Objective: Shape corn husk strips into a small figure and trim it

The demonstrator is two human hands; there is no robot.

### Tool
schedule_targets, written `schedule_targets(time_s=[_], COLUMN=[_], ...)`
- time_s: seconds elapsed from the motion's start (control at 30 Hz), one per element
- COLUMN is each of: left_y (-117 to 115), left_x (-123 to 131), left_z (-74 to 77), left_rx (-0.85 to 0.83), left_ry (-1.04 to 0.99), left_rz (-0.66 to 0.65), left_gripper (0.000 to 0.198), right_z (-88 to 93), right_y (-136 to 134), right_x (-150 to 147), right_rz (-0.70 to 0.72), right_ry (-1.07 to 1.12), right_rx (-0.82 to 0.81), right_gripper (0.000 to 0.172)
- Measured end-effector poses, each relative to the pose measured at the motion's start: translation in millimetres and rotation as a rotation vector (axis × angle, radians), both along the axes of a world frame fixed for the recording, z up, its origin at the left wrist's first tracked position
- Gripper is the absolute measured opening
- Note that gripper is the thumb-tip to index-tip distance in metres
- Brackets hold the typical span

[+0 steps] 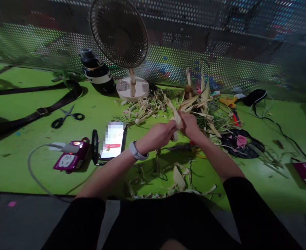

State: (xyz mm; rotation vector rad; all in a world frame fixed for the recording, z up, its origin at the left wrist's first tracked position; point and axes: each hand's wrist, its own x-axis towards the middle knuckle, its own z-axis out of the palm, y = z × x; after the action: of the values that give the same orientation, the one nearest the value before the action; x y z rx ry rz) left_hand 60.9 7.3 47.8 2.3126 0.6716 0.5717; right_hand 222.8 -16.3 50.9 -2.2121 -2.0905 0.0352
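Both hands meet over the middle of the green table, fingers closed around a pale, dry corn husk (176, 117). My left hand (162, 133), with a white band at the wrist, grips its lower part. My right hand (189, 124) closes on it from the other side; its fingertips are partly hidden. Right behind them lies a heap of dried husks (203, 99) and green stalks. More husk scraps (179, 177) lie nearer my body, below the hands. A dark blade-like tool (179, 147) rests under my forearms, partly covered.
A fan (133, 88) and a black bottle (99, 76) stand at the back by the perforated panel. Scissors (68, 116), a lit phone (113, 140) and a purple power bank (73, 158) lie left. Right are a yellow glue gun (228, 101), its cord, and a black bag (242, 144).
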Motion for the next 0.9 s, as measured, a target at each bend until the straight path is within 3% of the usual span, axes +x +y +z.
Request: schedule_targets(time_s=[0.1,0.17,0.3,0.37,0.43,0.53,0.6,0.63,0.7,0.77,0.9], left_y=[0,4,10,11,13,16,17,16,15,15,16], left_x=[-13,-27,-49,-49,-43,-29,-21,-19,-16,-14,-12], left_z=[16.0,28.2,42.0,40.7,35.4,24.6,18.3,15.6,11.2,7.5,3.3], left_rx=[-0.218,-0.384,-0.650,-0.700,-0.721,-0.708,-0.692,-0.687,-0.684,-0.685,-0.675], left_ry=[-0.223,-0.359,-0.414,-0.408,-0.398,-0.384,-0.388,-0.384,-0.372,-0.369,-0.375], left_rz=[-0.109,-0.099,-0.161,-0.172,-0.143,-0.069,-0.053,-0.050,-0.039,-0.018,0.015], left_gripper=[0.021,0.025,0.032,0.032,0.031,0.030,0.030,0.030,0.031,0.032,0.035], right_z=[4.5,12.6,26.5,30.6,35.0,42.7,44.4,43.0,35.5,24.1,5.2], right_y=[15,20,14,9,4,-1,-4,-6,-9,-10,-9], right_x=[37,70,131,149,155,133,101,82,44,14,-10], right_rz=[-0.166,-0.309,-0.599,-0.692,-0.697,-0.593,-0.363,-0.222,0.092,0.277,0.209], right_ry=[0.070,0.092,0.084,0.071,0.072,0.095,0.295,0.453,0.779,1.026,1.306], right_rx=[0.155,0.251,0.505,0.473,0.393,0.523,0.611,0.569,0.261,0.018,0.173], right_gripper=[0.026,0.025,0.028,0.026,0.031,0.043,0.030,0.027,0.031,0.033,0.029])
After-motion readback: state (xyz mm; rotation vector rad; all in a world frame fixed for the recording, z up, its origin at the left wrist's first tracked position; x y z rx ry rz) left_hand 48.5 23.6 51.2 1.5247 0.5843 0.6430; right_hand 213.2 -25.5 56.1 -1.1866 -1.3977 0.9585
